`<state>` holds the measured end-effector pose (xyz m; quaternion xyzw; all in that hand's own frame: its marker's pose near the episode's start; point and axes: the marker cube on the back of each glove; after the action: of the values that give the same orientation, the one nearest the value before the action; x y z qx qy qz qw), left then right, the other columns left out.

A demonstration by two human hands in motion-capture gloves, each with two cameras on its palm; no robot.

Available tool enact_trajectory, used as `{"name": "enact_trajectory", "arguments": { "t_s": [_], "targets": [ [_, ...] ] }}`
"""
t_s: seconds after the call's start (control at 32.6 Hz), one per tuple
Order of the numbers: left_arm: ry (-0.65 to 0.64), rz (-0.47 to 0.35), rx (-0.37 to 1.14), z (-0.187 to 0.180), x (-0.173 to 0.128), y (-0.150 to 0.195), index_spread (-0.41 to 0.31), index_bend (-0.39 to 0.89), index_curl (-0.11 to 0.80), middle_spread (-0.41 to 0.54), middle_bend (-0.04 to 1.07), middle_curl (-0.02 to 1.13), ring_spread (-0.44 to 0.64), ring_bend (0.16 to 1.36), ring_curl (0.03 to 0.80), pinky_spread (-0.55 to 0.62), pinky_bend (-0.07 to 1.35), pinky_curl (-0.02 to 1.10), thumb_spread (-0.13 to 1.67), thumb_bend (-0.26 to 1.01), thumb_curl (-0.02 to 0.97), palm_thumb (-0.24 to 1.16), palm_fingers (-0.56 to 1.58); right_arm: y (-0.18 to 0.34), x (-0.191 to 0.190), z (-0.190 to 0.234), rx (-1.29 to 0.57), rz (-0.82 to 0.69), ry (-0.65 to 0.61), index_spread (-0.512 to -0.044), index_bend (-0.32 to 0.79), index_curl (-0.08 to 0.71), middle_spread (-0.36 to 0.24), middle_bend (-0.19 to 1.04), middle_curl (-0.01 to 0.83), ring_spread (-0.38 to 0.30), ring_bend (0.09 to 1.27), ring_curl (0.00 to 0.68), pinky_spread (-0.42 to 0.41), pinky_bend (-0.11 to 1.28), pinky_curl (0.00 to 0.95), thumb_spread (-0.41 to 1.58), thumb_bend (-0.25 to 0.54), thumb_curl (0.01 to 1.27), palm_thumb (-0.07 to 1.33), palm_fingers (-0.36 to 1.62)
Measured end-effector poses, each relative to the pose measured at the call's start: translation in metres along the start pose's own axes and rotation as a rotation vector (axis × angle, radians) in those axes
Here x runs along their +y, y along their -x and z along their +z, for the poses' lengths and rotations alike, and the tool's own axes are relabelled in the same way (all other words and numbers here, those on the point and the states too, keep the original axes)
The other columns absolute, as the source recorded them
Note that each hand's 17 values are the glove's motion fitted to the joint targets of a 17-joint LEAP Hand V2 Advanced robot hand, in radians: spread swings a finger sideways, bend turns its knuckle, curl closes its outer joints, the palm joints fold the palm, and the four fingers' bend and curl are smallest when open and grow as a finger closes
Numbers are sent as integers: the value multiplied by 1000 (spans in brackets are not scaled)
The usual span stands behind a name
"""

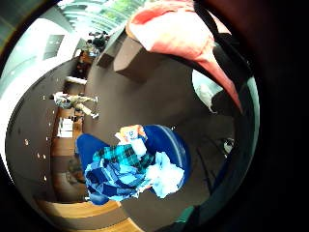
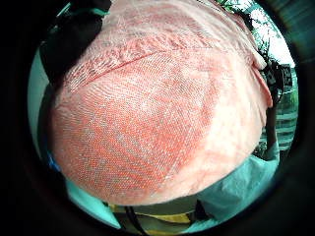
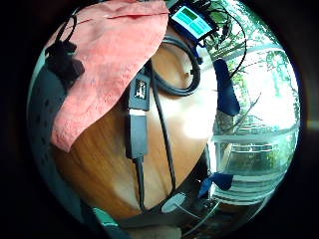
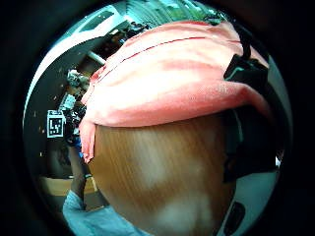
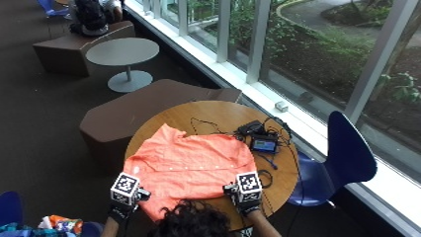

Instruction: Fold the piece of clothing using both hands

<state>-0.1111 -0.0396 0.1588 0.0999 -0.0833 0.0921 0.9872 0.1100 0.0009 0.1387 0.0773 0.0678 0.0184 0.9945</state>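
On the round wooden bench point(image 5: 217, 114) the orange shirt point(image 5: 190, 165) lies spread flat, its long axis running from the person's near edge out toward the far collar end, so any fold would carry the near hem away from the person. Both hands sit at that near hem, equally close, one at each corner. The left hand point(image 5: 123, 195) is at the left corner, cloth filling its thumb-side palm view; the right hand point(image 5: 244, 190) is at the right corner. Whether either hand's fingers are pinching the cloth or lying flat on it, I cannot tell.
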Motion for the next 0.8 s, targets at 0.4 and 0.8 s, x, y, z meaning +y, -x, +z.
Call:
{"name": "enact_trajectory", "arguments": {
  "t_s": [0.4, 0.8],
  "targets": [
    [186, 30, 347, -54, 47, -29, -259, 397, 358, -234, 263, 367, -240, 564, 284, -82, 394, 261, 1171, -12, 273, 444, 938, -13, 34, -45, -98, -65, 40, -311, 179, 375, -220, 259, 379, -268, 438, 336, -211, 476, 346, 1317, 248, 374, 916, 1244],
    [328, 26, 766, -113, 16, 6, -304, 141, 358, -347, 440, 471, -405, 738, 392, -277, 329, 319, 1266, 54, 294, 624, 1331, -40, 2, -148, -389, -178, 342, -299, 124, 359, -251, 422, 460, -264, 716, 444, -321, 477, 363, 1300, 218, 351, 954, 1412]
  ]
}}
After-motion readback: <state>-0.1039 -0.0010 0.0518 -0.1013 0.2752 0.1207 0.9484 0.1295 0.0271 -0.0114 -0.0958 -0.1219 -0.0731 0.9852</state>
